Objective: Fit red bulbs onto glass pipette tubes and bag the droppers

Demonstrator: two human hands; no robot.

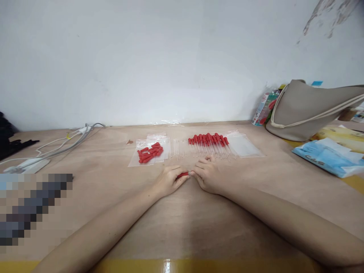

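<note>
One left hand (170, 179), one right hand (207, 176), one held red bulb (182, 174), at least ten red-topped tubes (209, 139) and several loose red bulbs (150, 154), both overlapping too much for exact counts, one grey bag (309, 112) and one blue packet (315, 157) share one counter (159, 235).

On my feed: pale wall (159, 68) beyond the right hand (209, 176), brownish smears (315, 13) high to its right. Wood-toned tabletop (142, 239) below it; yellow strip (136, 265) on the nearer side. I note soft light, dim shadow (227, 231) nearer than the hand.
</note>
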